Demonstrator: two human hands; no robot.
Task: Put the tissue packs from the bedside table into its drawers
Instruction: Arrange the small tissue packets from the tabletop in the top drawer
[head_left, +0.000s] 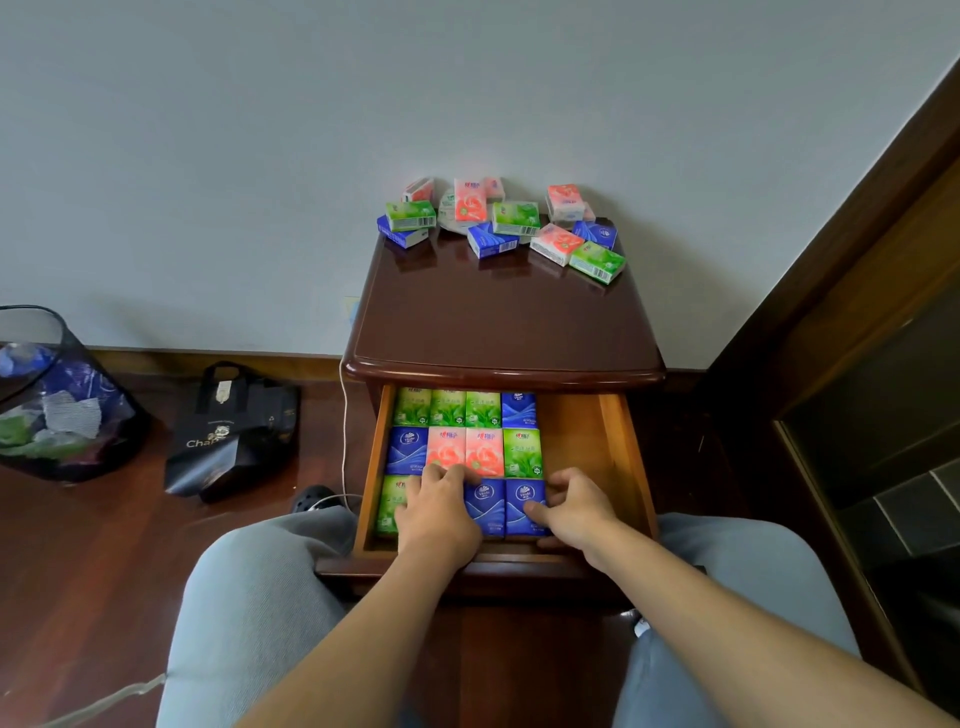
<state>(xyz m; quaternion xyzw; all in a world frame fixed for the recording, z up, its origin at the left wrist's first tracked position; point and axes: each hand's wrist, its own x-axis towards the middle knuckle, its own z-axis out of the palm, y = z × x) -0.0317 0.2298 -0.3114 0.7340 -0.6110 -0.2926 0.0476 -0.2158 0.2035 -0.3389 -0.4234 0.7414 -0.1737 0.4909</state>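
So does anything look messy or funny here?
Yes. The tissue packs at the back of the bedside table lie jumbled, tilted and overlapping, while those in the drawer sit in neat rows. Both hands, left hand and right hand, rest on the front row.

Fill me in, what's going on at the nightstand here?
A seated person is packing small tissue packs into the open top wooden drawer of a dark glossy wooden bedside table. Three rows of green, blue and pink packs already lie flat in the drawer's left part; its right part is bare. The left hand and right hand are at the front row, the right one gripping the rightmost blue pack. A loose pile of packs waits on top, by the wall.
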